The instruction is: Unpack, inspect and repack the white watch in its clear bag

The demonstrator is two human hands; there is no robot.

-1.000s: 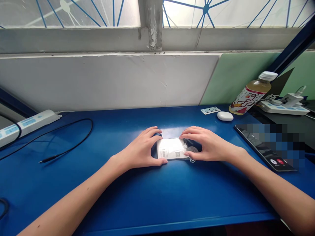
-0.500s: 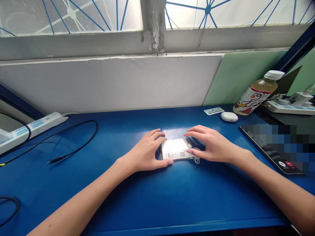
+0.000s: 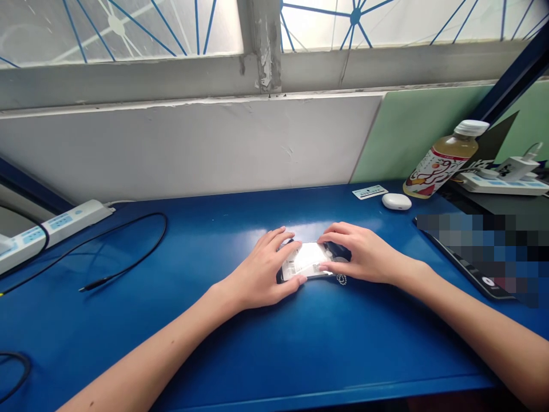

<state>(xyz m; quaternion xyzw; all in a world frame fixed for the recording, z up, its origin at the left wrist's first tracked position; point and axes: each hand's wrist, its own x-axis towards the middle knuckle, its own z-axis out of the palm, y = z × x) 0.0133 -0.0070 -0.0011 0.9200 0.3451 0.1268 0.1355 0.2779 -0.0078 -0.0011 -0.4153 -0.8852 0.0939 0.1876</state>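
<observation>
A flat, glossy white-faced packet [image 3: 305,256] lies on the blue desk between my hands, with print on its face and dark edges. Glare washes out part of the face, so its exact kind cannot be told. At its lower right corner hangs a small bead chain [image 3: 341,280]. My left hand [image 3: 268,269] spans the packet's left end, thumb at the near edge and index finger on the far side. My right hand [image 3: 364,252] spans the right end the same way, thumb on the face and fingers at the far edge. Each palm is arched off the desk.
On the blue desk [image 3: 240,355], a power strip [image 3: 64,226] and black cable [image 3: 128,266] lie left. Toward the back right are a card [image 3: 369,192], a white earbud case [image 3: 397,201] and a drink bottle [image 3: 441,163]. A phone-like device [image 3: 467,269] lies right, its screen partly pixelated.
My left hand has shifted right over the packet, its index finger now over the far left part of the face. My right thumb has slid slightly left. The view has shifted a little.
</observation>
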